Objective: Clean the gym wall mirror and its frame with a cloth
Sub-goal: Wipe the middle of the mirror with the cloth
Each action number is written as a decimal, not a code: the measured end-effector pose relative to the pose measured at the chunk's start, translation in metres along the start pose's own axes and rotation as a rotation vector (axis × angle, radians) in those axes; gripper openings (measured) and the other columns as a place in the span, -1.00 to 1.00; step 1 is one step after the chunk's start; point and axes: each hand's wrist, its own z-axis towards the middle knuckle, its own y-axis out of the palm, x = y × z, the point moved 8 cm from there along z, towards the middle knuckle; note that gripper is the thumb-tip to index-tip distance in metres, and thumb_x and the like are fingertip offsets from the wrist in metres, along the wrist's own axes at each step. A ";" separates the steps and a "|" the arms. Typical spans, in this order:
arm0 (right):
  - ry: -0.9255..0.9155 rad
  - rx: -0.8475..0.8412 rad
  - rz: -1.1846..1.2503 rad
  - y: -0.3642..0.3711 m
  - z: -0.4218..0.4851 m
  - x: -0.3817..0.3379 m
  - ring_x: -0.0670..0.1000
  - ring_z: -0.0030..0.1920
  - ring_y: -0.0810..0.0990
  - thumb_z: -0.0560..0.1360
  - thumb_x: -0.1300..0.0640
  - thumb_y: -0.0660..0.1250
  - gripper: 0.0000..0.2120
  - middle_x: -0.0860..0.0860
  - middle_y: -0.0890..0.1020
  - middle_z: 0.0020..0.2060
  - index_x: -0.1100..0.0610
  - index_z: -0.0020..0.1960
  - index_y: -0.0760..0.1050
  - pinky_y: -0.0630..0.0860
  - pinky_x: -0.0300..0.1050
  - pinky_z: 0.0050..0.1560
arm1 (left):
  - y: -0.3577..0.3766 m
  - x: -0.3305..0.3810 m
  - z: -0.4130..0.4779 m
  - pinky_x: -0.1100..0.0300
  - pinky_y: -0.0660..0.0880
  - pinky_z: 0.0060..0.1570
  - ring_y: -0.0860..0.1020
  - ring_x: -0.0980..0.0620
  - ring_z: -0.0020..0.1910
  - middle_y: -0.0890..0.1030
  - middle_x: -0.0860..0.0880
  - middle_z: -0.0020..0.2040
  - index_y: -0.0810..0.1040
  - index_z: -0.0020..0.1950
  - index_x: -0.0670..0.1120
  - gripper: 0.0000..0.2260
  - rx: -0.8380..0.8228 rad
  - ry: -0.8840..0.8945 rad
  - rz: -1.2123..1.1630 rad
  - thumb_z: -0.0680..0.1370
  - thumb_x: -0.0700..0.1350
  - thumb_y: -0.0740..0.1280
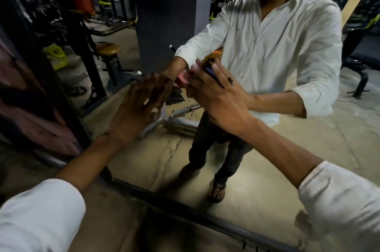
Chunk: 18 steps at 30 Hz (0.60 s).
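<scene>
You are in the wiping step, working the middle of the mirror, with the frame not yet being touched. Your left hand is lying released and flat on the glass, fingers straight, meeting its own reflection and bracing you. Your right hand is also spread flat, fingers straight, and it is pressing rather than gripping. The cloth is showing only as a pink patch in the reflection just beside that hand. It is probably being held against the glass under your palm, though blur is making that hard to confirm. A dark blue strip is lying across your right fingers, and I cannot tell what it is.

Judging from this, the next move is calling for an even sweep outward with steady pressure, then a shift down and sideways to reach the frame's bottom rail and left upright. Your braced left hand is sitting in the cloth's path and is likely leaving prints, so it will need lifting.

In the reflection a stool, a yellow bag and gym machines are standing behind you, well apart from your arms.
</scene>
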 end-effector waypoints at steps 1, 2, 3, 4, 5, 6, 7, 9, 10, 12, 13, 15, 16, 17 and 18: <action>0.040 0.035 -0.022 0.001 0.006 0.010 0.22 0.69 0.06 0.65 0.09 0.05 -0.46 0.17 0.27 0.64 0.12 0.62 0.34 0.05 0.39 0.61 | -0.003 -0.007 -0.002 -0.25 0.11 0.65 -0.05 -0.22 0.73 -0.03 -0.18 0.75 -0.15 0.76 0.00 -0.08 -0.027 -0.007 -0.015 0.60 -0.07 0.42; 0.032 0.068 -0.107 -0.004 0.014 0.016 0.22 0.69 0.06 0.66 0.09 0.07 -0.46 0.16 0.27 0.64 0.11 0.62 0.33 -0.01 0.37 0.63 | -0.006 -0.012 -0.005 -0.20 0.02 0.66 -0.14 -0.17 0.73 -0.10 -0.14 0.76 -0.16 0.76 0.00 -0.08 -0.009 0.020 0.018 0.59 -0.09 0.41; -0.003 0.066 -0.160 0.003 0.016 0.017 0.22 0.68 0.09 0.67 0.08 0.11 -0.48 0.14 0.29 0.63 0.11 0.62 0.34 -0.09 0.31 0.66 | -0.008 -0.011 -0.005 -0.16 -0.03 0.67 -0.19 -0.13 0.73 -0.16 -0.12 0.76 -0.16 0.76 -0.01 -0.15 0.024 0.048 0.066 0.64 -0.08 0.34; -0.095 0.078 -0.220 0.014 0.013 0.007 0.21 0.67 0.14 0.69 0.07 0.16 -0.50 0.13 0.33 0.61 0.12 0.61 0.37 -0.15 0.24 0.67 | -0.007 -0.013 -0.005 -0.15 -0.03 0.67 -0.21 -0.12 0.73 -0.20 -0.10 0.75 -0.15 0.76 -0.03 -0.27 0.052 0.078 0.101 0.71 -0.05 0.22; -0.157 0.067 -0.210 0.031 0.005 -0.007 0.19 0.66 0.16 0.69 0.07 0.21 -0.51 0.14 0.37 0.59 0.14 0.59 0.39 -0.13 0.20 0.67 | -0.008 -0.015 -0.005 -0.17 0.01 0.67 -0.20 -0.13 0.73 -0.20 -0.11 0.75 -0.13 0.76 -0.05 -0.36 0.044 0.090 0.083 0.75 -0.03 0.11; -0.144 0.047 -0.124 0.046 -0.006 -0.020 0.16 0.67 0.11 0.68 0.09 0.24 -0.52 0.14 0.40 0.58 0.16 0.57 0.42 -0.07 0.20 0.65 | -0.008 -0.016 -0.006 -0.21 0.06 0.67 -0.16 -0.16 0.73 -0.16 -0.13 0.75 -0.09 0.76 -0.07 -0.42 0.049 0.112 0.087 0.77 -0.03 0.04; -0.088 -0.001 -0.060 0.061 -0.015 -0.032 0.13 0.69 0.08 0.67 0.10 0.25 -0.53 0.13 0.41 0.57 0.15 0.56 0.44 0.03 0.22 0.64 | -0.005 -0.018 -0.008 -0.23 0.10 0.65 -0.09 -0.19 0.73 -0.09 -0.15 0.75 -0.03 0.76 -0.08 -0.46 0.040 0.115 0.107 0.78 -0.06 0.00; 0.009 -0.108 0.065 0.092 -0.040 -0.061 0.12 0.67 0.15 0.68 0.09 0.25 -0.56 0.09 0.42 0.57 0.12 0.54 0.46 0.16 0.24 0.61 | 0.000 -0.031 -0.016 -0.28 0.20 0.62 0.08 -0.26 0.71 0.06 -0.20 0.74 0.09 0.75 -0.10 -0.51 -0.027 0.104 0.091 0.78 -0.14 -0.12; -0.006 -0.150 0.104 0.107 -0.053 -0.080 0.12 0.66 0.20 0.68 0.10 0.27 -0.56 0.08 0.42 0.57 0.13 0.54 0.47 0.13 0.23 0.63 | 0.002 -0.036 -0.019 -0.29 0.23 0.60 0.11 -0.27 0.70 0.09 -0.21 0.73 0.11 0.74 -0.11 -0.50 -0.049 0.136 0.127 0.78 -0.14 -0.15; -0.083 -0.222 0.132 0.129 -0.067 -0.110 0.12 0.64 0.23 0.66 0.14 0.33 -0.53 0.08 0.40 0.58 0.14 0.56 0.43 -0.02 0.10 0.68 | 0.000 -0.047 -0.021 -0.30 0.24 0.59 0.08 -0.25 0.71 0.06 -0.20 0.74 0.05 0.75 -0.12 -0.47 -0.089 0.172 0.163 0.76 -0.14 -0.02; -0.167 -0.210 0.100 0.133 -0.060 -0.112 0.11 0.64 0.24 0.66 0.13 0.34 -0.50 0.06 0.38 0.59 0.12 0.58 0.39 -0.07 0.04 0.69 | -0.002 -0.055 -0.022 -0.30 0.22 0.60 0.06 -0.24 0.72 0.03 -0.19 0.75 0.02 0.75 -0.12 -0.42 -0.114 0.177 0.172 0.72 -0.13 0.04; -0.301 -0.047 0.045 0.107 -0.019 -0.098 0.07 0.65 0.21 0.69 0.01 0.29 -0.45 -0.03 0.30 0.62 0.02 0.64 0.25 -0.05 0.05 0.69 | -0.004 -0.069 -0.024 -0.29 0.18 0.61 0.02 -0.23 0.72 0.00 -0.19 0.75 0.02 0.75 -0.12 -0.34 -0.103 0.190 0.194 0.66 -0.10 0.10; -0.276 -0.033 0.296 0.090 0.002 -0.086 0.08 0.66 0.18 0.70 -0.05 0.27 -0.42 -0.05 0.26 0.64 -0.01 0.66 0.19 -0.02 0.13 0.68 | -0.006 -0.078 -0.023 -0.30 0.17 0.62 0.01 -0.23 0.73 -0.02 -0.19 0.75 0.02 0.75 -0.12 -0.32 -0.096 0.176 0.197 0.65 -0.08 0.15; -0.304 -0.114 0.443 0.091 0.025 -0.075 0.12 0.67 0.14 0.70 -0.07 0.25 -0.40 -0.02 0.22 0.66 -0.08 0.68 0.14 -0.02 0.22 0.68 | -0.009 -0.087 -0.024 -0.30 0.14 0.63 0.00 -0.23 0.73 -0.04 -0.20 0.75 0.01 0.76 -0.12 -0.29 -0.092 0.156 0.206 0.64 -0.05 0.20; -0.319 -0.146 0.375 0.093 0.048 -0.066 0.15 0.68 0.09 0.71 -0.04 0.23 -0.41 0.03 0.18 0.68 -0.07 0.69 0.14 -0.04 0.25 0.67 | -0.010 -0.096 -0.025 -0.30 0.10 0.64 -0.01 -0.24 0.73 -0.04 -0.20 0.75 0.00 0.76 -0.12 -0.27 -0.086 0.147 0.223 0.65 -0.03 0.24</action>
